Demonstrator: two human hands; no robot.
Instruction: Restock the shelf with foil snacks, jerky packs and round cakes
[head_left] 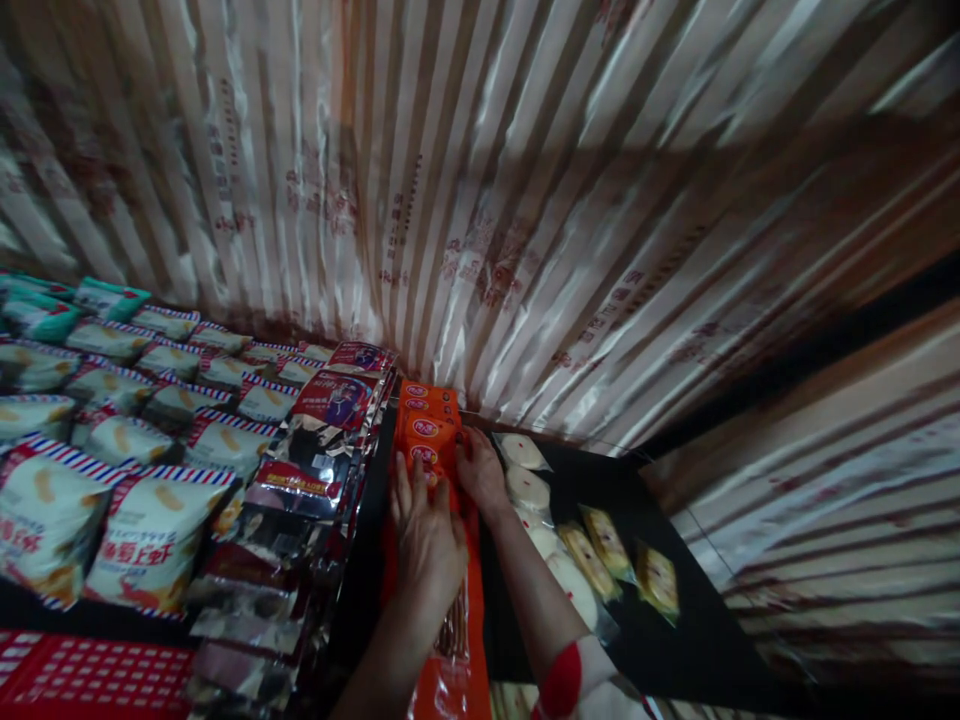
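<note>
A row of overlapping orange snack packets (426,428) with oval logos runs away from me; the nearest orange packet (454,630) has a clear window showing brown sticks. My left hand (427,545) lies flat over the packets, palm down, with its fingers stretched out and spread. Against their right edge rests my right hand (484,475), fingers slightly bent and touching the packets near the far end. Its fingertips are partly hidden, and I see no packet lifted in either hand.
Left of the orange row is a row of dark shiny packets (300,480), then many white snack bags (154,535) and green bags (109,298). Round white wrapped cakes (529,490) and yellow wrapped pieces (658,582) lie right. A red basket (97,675) is front left; striped sheeting (480,200) hangs behind.
</note>
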